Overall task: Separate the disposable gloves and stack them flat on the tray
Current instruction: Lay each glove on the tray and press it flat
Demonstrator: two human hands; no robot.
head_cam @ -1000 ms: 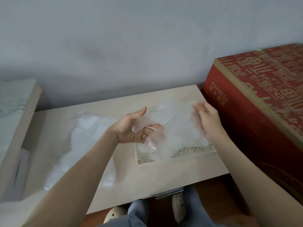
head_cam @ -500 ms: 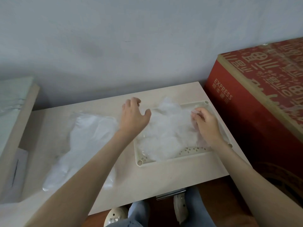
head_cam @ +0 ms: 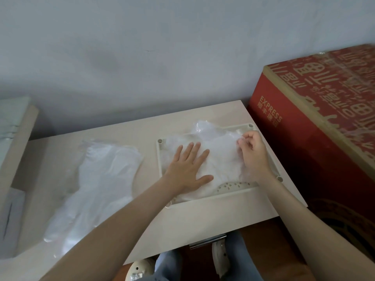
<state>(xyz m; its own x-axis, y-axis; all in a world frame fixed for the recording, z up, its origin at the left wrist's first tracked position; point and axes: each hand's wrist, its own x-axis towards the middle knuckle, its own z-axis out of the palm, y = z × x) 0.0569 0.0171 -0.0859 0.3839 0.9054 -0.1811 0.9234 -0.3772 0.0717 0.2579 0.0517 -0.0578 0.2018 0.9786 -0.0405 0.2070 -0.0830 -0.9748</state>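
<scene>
Pale table point(head_cam: 182, 224), perforated tray point(head_cam: 229, 187), crinkly gloves point(head_cam: 221, 159)

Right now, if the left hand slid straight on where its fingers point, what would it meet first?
The left hand lies flat on the gloves in the tray. Going on, it would likely first meet the plastic bunched at the tray's far rim, then the rim; depth is unclear.

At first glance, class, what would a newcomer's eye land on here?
The left hand presses flat on crumpled clear gloves in the cream tray; the right hand pinches their far edge. A red box stands at right; a second glove pile lies left of the tray.
</scene>
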